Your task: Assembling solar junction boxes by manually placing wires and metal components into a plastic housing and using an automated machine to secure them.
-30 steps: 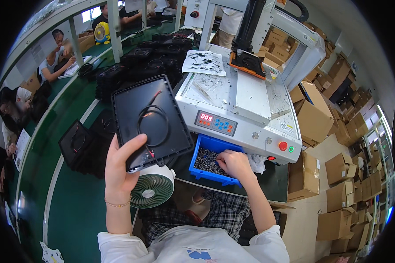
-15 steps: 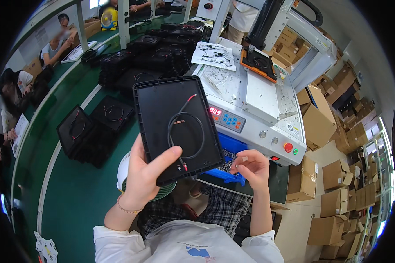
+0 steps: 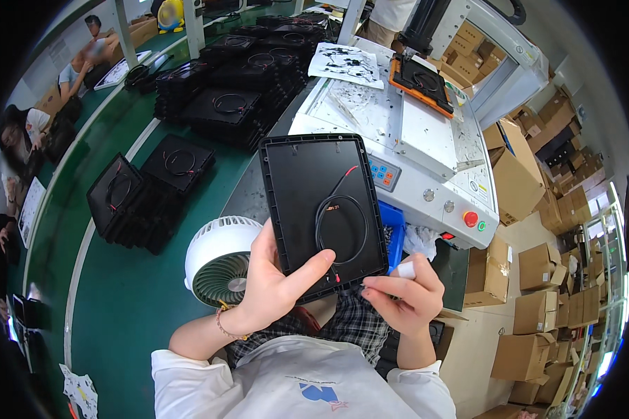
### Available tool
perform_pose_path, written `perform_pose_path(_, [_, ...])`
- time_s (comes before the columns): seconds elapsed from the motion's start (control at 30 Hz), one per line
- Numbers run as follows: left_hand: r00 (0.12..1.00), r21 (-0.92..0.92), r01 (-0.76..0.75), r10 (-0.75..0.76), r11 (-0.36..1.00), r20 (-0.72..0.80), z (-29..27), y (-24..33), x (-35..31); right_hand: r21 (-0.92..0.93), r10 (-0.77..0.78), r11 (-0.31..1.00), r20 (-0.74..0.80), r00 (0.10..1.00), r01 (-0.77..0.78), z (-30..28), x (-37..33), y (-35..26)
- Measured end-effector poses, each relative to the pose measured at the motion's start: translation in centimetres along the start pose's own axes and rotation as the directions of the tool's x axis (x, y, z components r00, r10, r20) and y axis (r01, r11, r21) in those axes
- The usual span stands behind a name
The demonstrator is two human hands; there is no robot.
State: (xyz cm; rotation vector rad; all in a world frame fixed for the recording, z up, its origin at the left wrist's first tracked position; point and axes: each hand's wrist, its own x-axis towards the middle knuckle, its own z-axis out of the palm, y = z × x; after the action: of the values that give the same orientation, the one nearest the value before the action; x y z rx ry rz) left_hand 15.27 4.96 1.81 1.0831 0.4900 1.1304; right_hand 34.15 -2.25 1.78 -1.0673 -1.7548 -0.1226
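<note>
My left hand (image 3: 276, 283) grips a rectangular black plastic housing (image 3: 297, 174) by its lower left edge, thumb across the inner face. Inside the housing lies a coiled black cable (image 3: 365, 237) with red wire ends. Beside the housing's lower right corner, my right hand (image 3: 409, 300) is closed in a pinch. Whatever small thing it may hold there is too tiny to name. A white wrap (image 3: 404, 270) covers one of its fingers. Partly hidden behind the housing, a blue bin (image 3: 397, 241) stands below the machine's front edge.
Ahead stands a white bench machine (image 3: 412, 178) with an orange-edged fixture (image 3: 421, 87) holding a black part. Stacked black housings (image 3: 223, 105) and a smaller stack (image 3: 178, 164) sit left on the green table (image 3: 147, 300). A white fan (image 3: 220, 241) is beside my left wrist. Cardboard boxes (image 3: 538, 269) line the right.
The housing and my left hand have moved right, uncovering the fan. My right hand has left the blue bin, come down beside the housing's lower corner and turned, showing the wrapped finger.
</note>
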Motion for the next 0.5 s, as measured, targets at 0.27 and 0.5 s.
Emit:
perform_pose_path(0.27, [1.0,0.022,-0.024,0.024,0.999,0.015,0.06,-0.48,-0.28,-0.047,-0.097,0.994,0.125,0.987,0.104,0.76,0.45,-0.03])
perform_pose_path(0.5, [1.0,0.006,-0.026,0.026,1.0,0.011,-0.01,-0.69,-0.26,-0.046,-0.067,0.996,0.09,0.994,0.072,0.54,0.12,-0.21])
